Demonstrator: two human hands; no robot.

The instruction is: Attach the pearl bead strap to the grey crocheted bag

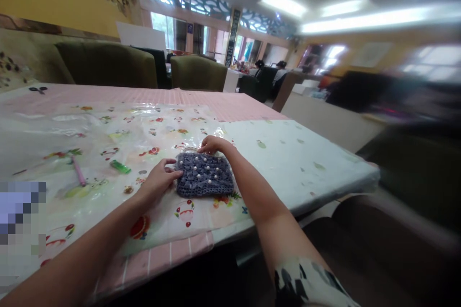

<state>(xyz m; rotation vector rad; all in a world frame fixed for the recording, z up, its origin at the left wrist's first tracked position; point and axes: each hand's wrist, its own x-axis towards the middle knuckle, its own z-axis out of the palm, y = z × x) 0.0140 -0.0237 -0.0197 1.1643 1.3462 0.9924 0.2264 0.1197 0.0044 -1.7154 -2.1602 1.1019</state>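
A dark blue knitted piece [205, 176] with white beads all over its face is on the near side of the bench [273, 172], between the two hands. It sits on a pale cloth [187, 223] with little red fruits and green leaves on it.

The left hand [161, 176] is at the left edge of the knitted piece. Its thumb touches the front, and the other fingers are bent close by, with a small gap between them and the thumb. The right hand [212, 145] reaches over to the far edge. Its fingers are bent down there, but I cannot tell how tightly they pinch, or if they do.

To the left of the left hand is a small, shiny green packet [120, 167]. Next to it, farther left, is a pink pen [78, 171]. Black scissors [38, 89] are at the far left of the bench. A pink cloth [230, 106] covers the far part.

Past the bench are two big green chairs [115, 64]. Far off on the right, two people [280, 72] are sitting.
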